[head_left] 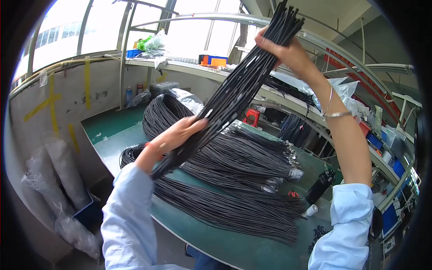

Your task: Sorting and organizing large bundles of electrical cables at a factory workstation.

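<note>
Your pale blue sleeves (128,220) are nearest; your left hand (177,131) is closed around the near left part of a bundle of black cables (240,85), your right hand (289,54) around its far right end. It slants above a green table (252,254) bearing more black cables (229,209).

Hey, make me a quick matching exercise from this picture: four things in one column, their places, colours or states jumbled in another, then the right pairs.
Column one
1. Raised cable bundle
2. Stool
3. Tabletop
4. Small white roll

Column two
A. Green
B. Near the black bottle
C. Held by the left hand and the right hand
D. Red

Right pairs: 1-C, 2-D, 3-A, 4-B
</note>
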